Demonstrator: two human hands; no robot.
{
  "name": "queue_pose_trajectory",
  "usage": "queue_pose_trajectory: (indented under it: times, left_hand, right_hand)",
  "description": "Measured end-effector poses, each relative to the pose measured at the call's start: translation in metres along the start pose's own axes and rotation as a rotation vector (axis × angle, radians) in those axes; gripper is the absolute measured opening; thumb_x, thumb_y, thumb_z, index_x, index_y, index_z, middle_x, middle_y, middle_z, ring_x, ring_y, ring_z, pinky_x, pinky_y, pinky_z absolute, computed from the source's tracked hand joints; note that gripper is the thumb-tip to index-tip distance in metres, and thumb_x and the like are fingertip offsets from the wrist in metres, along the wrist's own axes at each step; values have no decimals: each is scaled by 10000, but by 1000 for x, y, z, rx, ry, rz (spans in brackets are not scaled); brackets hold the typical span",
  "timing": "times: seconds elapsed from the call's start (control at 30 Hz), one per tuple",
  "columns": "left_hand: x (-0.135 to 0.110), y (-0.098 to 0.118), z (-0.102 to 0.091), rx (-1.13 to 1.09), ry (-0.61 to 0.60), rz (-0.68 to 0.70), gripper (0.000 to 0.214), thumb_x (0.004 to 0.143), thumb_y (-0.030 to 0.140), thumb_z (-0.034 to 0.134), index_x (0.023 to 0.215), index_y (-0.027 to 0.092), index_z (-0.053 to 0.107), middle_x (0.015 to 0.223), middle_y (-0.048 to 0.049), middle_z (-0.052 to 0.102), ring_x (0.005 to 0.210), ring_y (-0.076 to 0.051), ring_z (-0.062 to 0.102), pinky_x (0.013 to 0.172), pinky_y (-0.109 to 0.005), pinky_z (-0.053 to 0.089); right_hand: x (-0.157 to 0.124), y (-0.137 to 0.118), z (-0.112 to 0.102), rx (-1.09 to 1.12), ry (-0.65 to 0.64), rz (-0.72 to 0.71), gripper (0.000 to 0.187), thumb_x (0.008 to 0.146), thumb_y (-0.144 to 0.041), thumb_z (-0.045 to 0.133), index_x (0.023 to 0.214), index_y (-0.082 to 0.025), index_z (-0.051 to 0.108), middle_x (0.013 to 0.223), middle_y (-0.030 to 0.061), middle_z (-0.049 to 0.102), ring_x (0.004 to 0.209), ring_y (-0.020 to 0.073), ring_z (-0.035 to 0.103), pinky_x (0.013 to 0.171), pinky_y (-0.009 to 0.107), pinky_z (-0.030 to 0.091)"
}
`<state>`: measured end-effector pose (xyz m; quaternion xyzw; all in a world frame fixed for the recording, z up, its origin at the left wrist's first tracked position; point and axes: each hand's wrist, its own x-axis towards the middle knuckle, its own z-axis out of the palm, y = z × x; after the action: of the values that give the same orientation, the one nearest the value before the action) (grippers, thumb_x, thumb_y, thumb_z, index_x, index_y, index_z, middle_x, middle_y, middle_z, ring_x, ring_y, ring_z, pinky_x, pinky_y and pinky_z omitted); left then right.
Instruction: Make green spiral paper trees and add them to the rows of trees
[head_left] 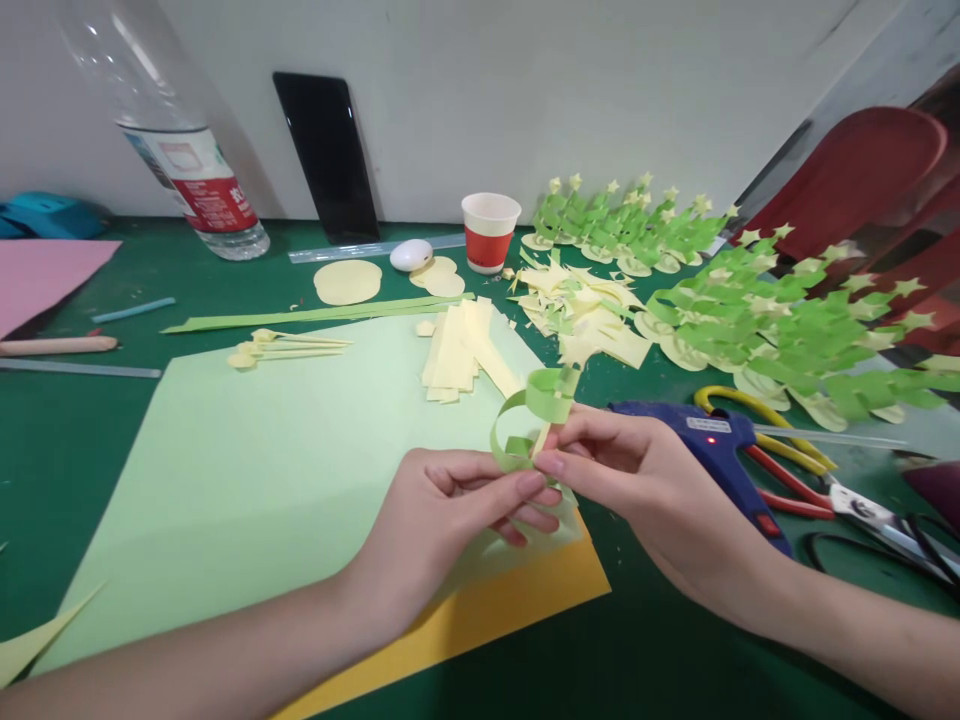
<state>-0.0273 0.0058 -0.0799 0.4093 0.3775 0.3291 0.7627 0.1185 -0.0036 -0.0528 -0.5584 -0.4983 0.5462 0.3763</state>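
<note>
A curled green paper strip [549, 402] winds around a short pale stick [541, 441], above the right part of a light green paper sheet [247, 480]. My left hand [457, 505] is closed, its thumb and fingers pinching the lower end of the strip. From the other side, my right hand [645, 475] pinches the stick with thumb and forefinger. Its fingers partly cover the stick. Cream paper strips [456, 350] lie in a small stack just beyond my hands. Several thin cream stems [300, 348] with rounded heads rest at the sheet's upper left.
A blue glue gun [724, 450] and scissors [795, 500] lie by my right forearm. Finished green paper plants [795, 320] with stars stand at the right, beside paper scraps [585, 300]. A paper cup [490, 235], phone [328, 155] and bottle [199, 170] stand along the wall.
</note>
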Motion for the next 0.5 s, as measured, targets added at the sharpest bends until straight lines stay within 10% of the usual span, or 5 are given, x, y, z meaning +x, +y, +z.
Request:
queue_pose_trajectory:
  times: [0.5]
  left_hand:
    - [0,0,2,15,53,-6,83,691,209,671,643,167,724,634,-34,714,562,-125,639,496,-180,485]
  right_hand:
    - [-5,-6,-4,-181,109,-152,121,670,-264,575,593,-171,593,549,-15,477,506,84,422,442,207,352]
